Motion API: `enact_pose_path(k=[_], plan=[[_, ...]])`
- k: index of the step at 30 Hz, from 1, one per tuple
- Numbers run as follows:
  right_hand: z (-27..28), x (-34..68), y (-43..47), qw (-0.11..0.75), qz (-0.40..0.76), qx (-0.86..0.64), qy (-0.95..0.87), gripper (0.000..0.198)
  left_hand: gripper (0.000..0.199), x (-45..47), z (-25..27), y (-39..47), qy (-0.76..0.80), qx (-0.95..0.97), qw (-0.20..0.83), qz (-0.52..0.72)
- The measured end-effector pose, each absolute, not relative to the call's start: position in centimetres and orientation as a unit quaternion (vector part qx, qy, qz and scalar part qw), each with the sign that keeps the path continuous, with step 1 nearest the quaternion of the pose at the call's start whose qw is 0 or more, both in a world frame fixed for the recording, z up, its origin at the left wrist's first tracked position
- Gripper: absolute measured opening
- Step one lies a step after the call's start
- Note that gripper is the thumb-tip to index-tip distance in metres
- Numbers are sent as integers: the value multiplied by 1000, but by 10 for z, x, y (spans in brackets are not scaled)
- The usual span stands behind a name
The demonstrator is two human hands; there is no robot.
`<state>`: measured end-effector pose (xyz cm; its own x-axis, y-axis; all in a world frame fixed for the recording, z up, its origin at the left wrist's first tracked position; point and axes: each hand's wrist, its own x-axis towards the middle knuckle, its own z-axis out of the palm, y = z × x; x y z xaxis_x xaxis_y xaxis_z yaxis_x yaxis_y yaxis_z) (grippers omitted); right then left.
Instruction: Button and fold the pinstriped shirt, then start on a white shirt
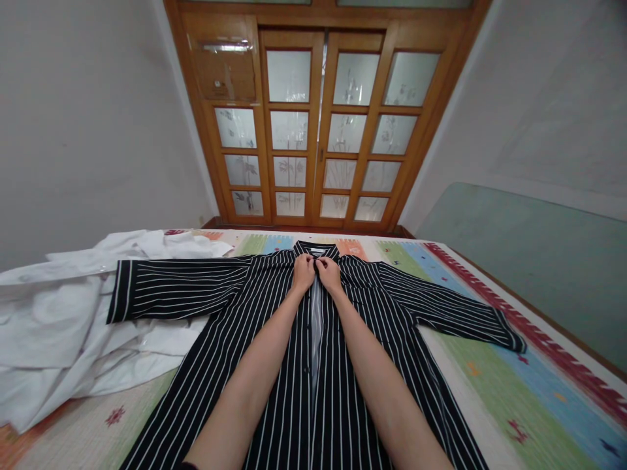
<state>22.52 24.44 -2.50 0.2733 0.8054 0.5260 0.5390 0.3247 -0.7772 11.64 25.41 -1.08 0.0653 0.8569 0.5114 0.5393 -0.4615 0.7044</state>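
Observation:
A black shirt (386,352) with white stripes lies spread out face up, its sleeves stretched to both sides. Just below its collar, my left hand (304,271) pinches the front edge on the left. My right hand (328,273) pinches the opposite edge, close beside it. Both hands are closed, and the fingertips hide whatever small part is between them. Below the hands the shirt front hangs apart in a narrow gap, with dark buttons (307,370) along the left edge. A pale label shows inside the collar (316,250).
White garments (63,320) lie heaped at the left, partly under the striped left sleeve. Beneath everything is a colourful patterned cover (470,365). A pale green board (529,261) stands along the right side. Wooden doors with glass panes (313,130) close off the far end.

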Motion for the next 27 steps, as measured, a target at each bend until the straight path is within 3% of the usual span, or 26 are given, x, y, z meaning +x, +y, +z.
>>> enact_pose_path(k=[18,27], plan=[[-22,228,243,572,188,-572,-558,18,16,116,-11,250,460,725,157,487],[-22,231,245,568,234,-569,-547,29,17,115,-9,248,465,703,186,505]])
